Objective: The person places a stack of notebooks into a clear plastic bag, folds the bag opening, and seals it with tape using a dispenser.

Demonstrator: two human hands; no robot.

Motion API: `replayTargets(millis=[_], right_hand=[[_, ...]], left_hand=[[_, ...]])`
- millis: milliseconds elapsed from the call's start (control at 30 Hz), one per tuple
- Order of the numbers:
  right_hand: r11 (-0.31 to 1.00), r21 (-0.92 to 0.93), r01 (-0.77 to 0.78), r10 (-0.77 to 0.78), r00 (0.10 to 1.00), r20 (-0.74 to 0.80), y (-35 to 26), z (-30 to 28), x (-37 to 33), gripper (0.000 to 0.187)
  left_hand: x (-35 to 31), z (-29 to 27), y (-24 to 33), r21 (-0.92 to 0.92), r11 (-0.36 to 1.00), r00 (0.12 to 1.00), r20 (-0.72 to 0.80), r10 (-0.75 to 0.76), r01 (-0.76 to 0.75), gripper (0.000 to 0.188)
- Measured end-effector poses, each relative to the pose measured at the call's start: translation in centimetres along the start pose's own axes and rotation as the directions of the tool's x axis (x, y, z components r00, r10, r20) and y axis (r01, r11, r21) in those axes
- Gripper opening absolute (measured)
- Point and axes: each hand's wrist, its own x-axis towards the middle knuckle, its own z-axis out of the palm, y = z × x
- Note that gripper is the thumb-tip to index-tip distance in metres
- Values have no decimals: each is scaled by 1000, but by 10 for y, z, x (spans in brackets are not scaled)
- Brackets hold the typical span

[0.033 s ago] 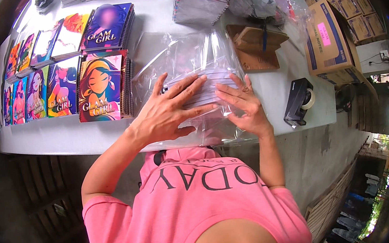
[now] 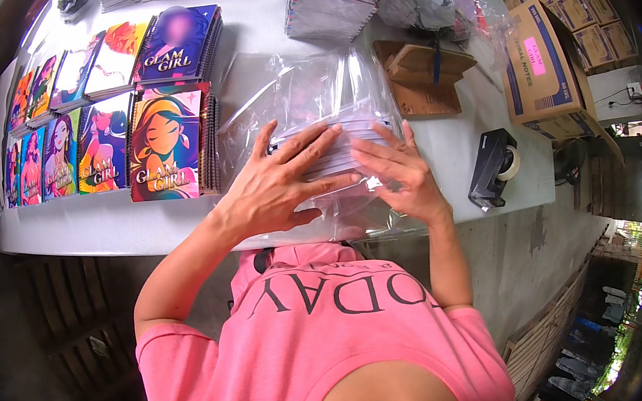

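Observation:
In front of me a stack of notebooks shows its white page edges through clear plastic sheets spread on the table. My left hand lies over the stack's left part, fingers stretched across it and thumb apart. Against the right part rests my right hand, its fingers spread on the stack. Neither hand grips anything. Left of the plastic stand rows of spiral notebooks with colourful illustrated covers; the nearest notebook shows a figure with a yellow headband.
A black tape dispenser stands at the table's right edge. Beyond it are a brown wooden stand and an open cardboard box. Wrapped notebook stacks sit at the back, beside crumpled plastic. More cartons are piled far right.
My right hand has shifted very slightly leftward over the stack. My left hand and the plastic look nearly the same.

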Motion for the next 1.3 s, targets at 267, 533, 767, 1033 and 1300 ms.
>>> replayTargets(millis=[267,533,767,1033,1300], right_hand=[[979,-189,77,-45,985,168,-11,-6,14,56],[965,-237,109,-75,986,147,-12,-4,17,54],[977,-202,67,-53,996,74,-10,0,9,53],[1000,7,-14,13,988,154,-19,-7,-1,63],[575,409,-708,707,179,-684,80,-111,-180,55]], left_hand=[[0,-18,-38,-215,954,937,-324,130,-206,77],[73,-29,-91,-897,426,991,78,-111,118,42],[56,-71,-64,-230,945,429,-896,-112,-234,23],[13,-10,-38,32,960,961,19,277,-277,91],[13,3,-47,117,957,964,-10,267,-264,88]])
